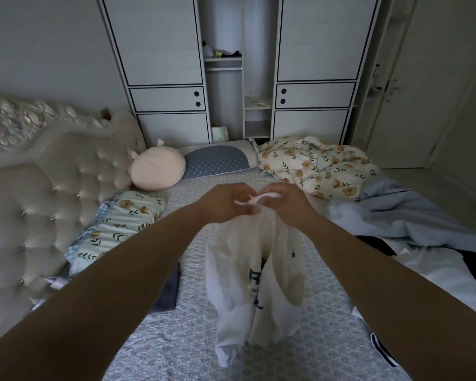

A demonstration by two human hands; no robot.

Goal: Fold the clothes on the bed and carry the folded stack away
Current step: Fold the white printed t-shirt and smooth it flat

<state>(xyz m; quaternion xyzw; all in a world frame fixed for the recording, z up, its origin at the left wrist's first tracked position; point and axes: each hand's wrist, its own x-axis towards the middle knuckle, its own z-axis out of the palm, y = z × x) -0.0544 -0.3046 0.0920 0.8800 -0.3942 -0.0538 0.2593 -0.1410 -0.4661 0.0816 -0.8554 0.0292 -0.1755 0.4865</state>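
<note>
A white garment (239, 273) with dark lettering hangs in front of me over the bed (182, 339). My left hand (227, 202) and my right hand (286, 200) are close together at its top edge, each pinching the white fabric. The cloth droops down to the patterned grey sheet. A folded dark blue piece (167, 290) lies on the sheet to the left of it. More clothes, light blue (412, 213), black and white, lie heaped at the right side of the bed.
A tufted headboard (39, 193) runs along the left. A floral pillow (116, 224), a pink plush toy (157, 167), a grey dotted pillow (217, 160) and a floral quilt (316, 163) lie at the far end. A wardrobe (231, 67) stands behind; a door (423, 92) at right.
</note>
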